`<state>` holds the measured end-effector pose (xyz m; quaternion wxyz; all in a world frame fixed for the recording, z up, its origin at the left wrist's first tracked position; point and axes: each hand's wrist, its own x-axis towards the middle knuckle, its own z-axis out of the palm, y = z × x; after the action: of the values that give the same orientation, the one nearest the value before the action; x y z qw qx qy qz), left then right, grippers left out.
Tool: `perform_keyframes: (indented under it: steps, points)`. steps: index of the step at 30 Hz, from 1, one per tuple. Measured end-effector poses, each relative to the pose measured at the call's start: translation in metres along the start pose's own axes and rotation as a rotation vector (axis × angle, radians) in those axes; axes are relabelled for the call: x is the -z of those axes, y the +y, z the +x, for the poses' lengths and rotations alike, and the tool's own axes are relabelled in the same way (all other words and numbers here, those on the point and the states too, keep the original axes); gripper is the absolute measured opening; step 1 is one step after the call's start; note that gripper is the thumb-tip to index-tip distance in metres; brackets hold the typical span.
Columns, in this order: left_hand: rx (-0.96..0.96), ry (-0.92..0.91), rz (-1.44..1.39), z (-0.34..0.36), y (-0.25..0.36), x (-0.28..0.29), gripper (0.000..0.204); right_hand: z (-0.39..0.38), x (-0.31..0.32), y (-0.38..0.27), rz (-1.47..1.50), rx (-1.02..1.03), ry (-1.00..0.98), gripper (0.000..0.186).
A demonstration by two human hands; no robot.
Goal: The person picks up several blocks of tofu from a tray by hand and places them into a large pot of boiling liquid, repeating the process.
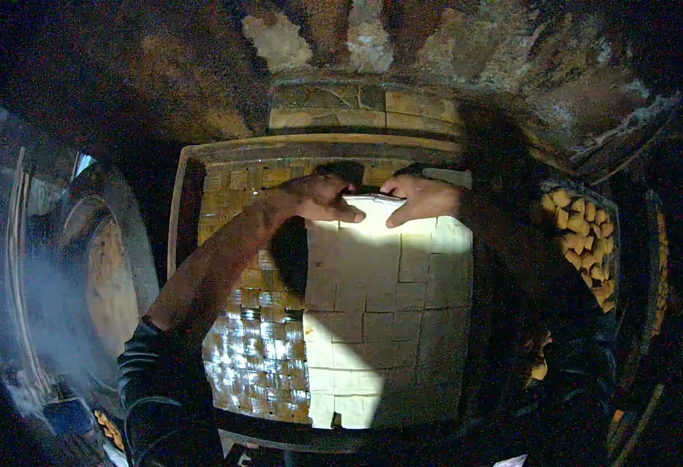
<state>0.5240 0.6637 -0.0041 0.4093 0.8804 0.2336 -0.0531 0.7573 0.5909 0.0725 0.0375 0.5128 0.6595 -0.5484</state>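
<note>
My left hand (327, 196) and my right hand (427, 200) meet at the far end of a shallow wooden-framed tray. Between them they grip a pale, flat block (374, 212), brightly lit, with thumbs on its near side and fingers curled behind. It looks like the soft white blocks around it, but glare hides its exact kind. Under and in front of my hands, rows of white square-cut blocks (392, 311) lie tightly side by side, covering the tray's right half. Woven bamboo matting (256, 342) shows on the left half.
The tray's raised wooden rim (173, 214) borders the work. At right, a container holds many yellow-brown pieces (583, 229). Left of the tray stands a large round vessel (113, 280), with steam or smoke beside it. A rough, stained wall (373, 39) rises behind. Much of the surroundings is dark.
</note>
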Motion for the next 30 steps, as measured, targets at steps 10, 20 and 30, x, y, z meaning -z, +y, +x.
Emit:
perform_keyframes:
  steps: [10, 20, 30]
  points:
    - [0.013, 0.359, 0.471, -0.039, 0.071, -0.017, 0.063, -0.022, -0.056, 0.011, -0.483, 0.178, 0.465, 0.06]
    - [-0.084, 0.368, 0.163, -0.036, 0.068, -0.019, 0.06, -0.029, -0.026, -0.004, -0.102, 0.206, 0.139, 0.062]
    - [0.261, 0.114, 0.269, -0.052, 0.11, -0.04, 0.064, -0.044, -0.083, 0.009, -0.587, 0.032, 0.348, 0.079]
